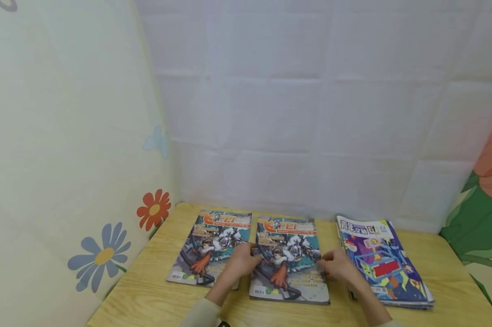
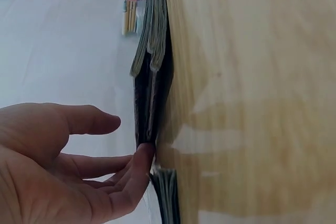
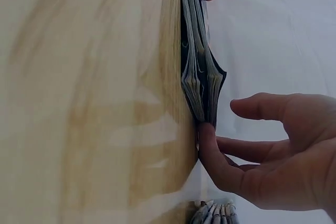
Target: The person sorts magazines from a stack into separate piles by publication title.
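Observation:
Two magazines with an orange masthead and a cartoon figure lie stacked face up in the middle. My left hand is at their left side, its fingertips touching the edge. In the left wrist view, the thumb of the left hand stands apart from the magazines. Opposite it, my right hand touches the right side. The right wrist view has that hand with a fingertip at the lower corner of the page edges, its thumb lifted away.
On the left lies a magazine with the same cover, close beside my left hand. A pile with a purple and blue cover lies just right of my right hand. All rest on a wooden table, with a white sheet behind it.

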### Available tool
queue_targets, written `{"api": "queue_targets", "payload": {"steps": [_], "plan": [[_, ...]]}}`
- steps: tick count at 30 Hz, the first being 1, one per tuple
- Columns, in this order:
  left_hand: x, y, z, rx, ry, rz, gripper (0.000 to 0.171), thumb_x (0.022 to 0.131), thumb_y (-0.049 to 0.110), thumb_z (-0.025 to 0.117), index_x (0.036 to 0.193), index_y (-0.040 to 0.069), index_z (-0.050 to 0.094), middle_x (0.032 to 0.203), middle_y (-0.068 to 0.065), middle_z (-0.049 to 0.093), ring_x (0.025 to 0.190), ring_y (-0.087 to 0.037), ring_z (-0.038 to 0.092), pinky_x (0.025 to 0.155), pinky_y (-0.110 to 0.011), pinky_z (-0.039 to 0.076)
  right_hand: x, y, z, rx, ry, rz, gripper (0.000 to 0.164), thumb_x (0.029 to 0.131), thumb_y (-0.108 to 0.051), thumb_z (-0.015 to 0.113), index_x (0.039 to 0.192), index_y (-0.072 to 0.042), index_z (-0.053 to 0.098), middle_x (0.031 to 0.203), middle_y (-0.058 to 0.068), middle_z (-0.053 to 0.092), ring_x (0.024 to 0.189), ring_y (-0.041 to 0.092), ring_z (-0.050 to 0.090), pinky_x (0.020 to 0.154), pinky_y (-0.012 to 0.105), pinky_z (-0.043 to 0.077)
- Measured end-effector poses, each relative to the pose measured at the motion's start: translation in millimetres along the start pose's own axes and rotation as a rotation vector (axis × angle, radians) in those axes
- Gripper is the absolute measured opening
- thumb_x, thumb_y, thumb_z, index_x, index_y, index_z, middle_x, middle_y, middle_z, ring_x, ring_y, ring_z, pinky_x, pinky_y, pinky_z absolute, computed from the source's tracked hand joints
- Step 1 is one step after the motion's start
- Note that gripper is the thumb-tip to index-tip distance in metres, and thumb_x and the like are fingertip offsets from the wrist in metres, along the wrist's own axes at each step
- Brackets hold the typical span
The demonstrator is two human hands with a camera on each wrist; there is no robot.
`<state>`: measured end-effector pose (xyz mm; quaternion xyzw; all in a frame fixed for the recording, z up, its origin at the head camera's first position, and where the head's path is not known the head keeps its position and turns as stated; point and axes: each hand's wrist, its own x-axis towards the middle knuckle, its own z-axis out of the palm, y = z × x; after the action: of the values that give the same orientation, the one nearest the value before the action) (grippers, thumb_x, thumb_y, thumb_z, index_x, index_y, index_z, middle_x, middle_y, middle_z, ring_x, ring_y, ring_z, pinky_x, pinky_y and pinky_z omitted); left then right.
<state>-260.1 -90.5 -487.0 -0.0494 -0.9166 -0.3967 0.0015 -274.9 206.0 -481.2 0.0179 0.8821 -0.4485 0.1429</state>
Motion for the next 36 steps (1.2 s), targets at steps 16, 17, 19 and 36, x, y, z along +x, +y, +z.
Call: {"api": "queue_targets", "payload": {"steps": [16, 17, 19, 36], "plan": [[8.2, -3.5, -2.6, -0.544, 0.032, -0.197, 0.046, 0.088, -0.004, 0.059, 0.133, -0.009, 0.059, 0.104, -0.015, 0.063, 0.078, -0.02, 0.064, 0.067, -0.036, 0.058, 5, -1, -5, 0.118, 0.01, 0.117, 0.035, 0.09, -0.006, 0.072, 0.119, 0.01, 0.061, 0.1, 0.016, 0.064, 0.083, 0.025, 0.064, 0.07, 0.034, 0.057], [8.5, -3.5, -3.0, -0.569, 0.027, -0.212, 0.047, 0.087, -0.004, 0.059, 0.134, -0.009, 0.058, 0.105, -0.015, 0.064, 0.079, -0.02, 0.064, 0.068, -0.036, 0.058, 6, 0, -5, 0.142, 0.01, 0.122, 0.034, 0.09, -0.006, 0.072, 0.118, 0.01, 0.061, 0.1, 0.016, 0.064, 0.082, 0.025, 0.064, 0.07, 0.034, 0.057], [9.6, -3.8, -3.2, -0.593, 0.027, -0.228, 0.048, 0.085, -0.005, 0.06, 0.132, -0.009, 0.059, 0.107, -0.016, 0.064, 0.079, -0.02, 0.064, 0.068, -0.035, 0.058, 7, 3, -6, 0.212, 0.009, 0.121, 0.035, 0.09, -0.004, 0.072, 0.119, 0.011, 0.06, 0.1, 0.018, 0.064, 0.081, 0.024, 0.065, 0.07, 0.034, 0.058], [12.2, -8.6, -18.5, -0.614, 0.006, -0.214, 0.043, 0.086, -0.004, 0.059, 0.129, -0.007, 0.063, 0.108, -0.015, 0.064, 0.073, -0.018, 0.061, 0.062, -0.031, 0.057, 4, 1, -5, 0.518, -0.001, 0.063, 0.044, 0.086, 0.004, 0.069, 0.127, 0.016, 0.057, 0.1, 0.02, 0.067, 0.071, 0.019, 0.065, 0.067, 0.031, 0.058]]}}
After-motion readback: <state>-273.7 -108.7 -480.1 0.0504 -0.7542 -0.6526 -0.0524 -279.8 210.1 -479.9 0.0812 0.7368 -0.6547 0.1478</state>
